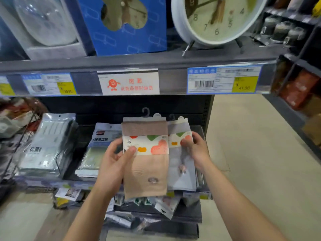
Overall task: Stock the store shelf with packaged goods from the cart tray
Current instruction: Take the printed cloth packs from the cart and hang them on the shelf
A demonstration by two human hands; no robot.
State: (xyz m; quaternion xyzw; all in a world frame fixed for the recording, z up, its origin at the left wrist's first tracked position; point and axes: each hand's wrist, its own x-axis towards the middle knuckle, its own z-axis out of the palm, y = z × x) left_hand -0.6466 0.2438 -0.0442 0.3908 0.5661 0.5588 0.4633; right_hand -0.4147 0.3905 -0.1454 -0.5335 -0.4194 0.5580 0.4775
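Finding one: my left hand pinches the flat beige fabric pack with a white paper band of coloured blobs, thumb on the band and fingers behind. My right hand pinches the matching pale grey fabric pack the same way. Both packs hang upright in front of the dark lower shelf deck, the beige one overlapping the grey one's left edge.

Risks, as I judge them:
- Each grip rests on the paper band alone, so a band could slide and drop its pack.
- The overlap may drag one pack when I move the other.
- The grey plastic hanger hooks stand just below the grey upper shelf rail and could snag it if raised.
- The deck ends just right of the grey pack, so a careless placement could slip off.

Surroundings: a stack of pale green packs with blue-grey headers lies just left of the hands and narrows the free space. Silver foil pouches lie further left. Loose small packets litter a near dark tier; I cannot tell whether that is the cart tray.
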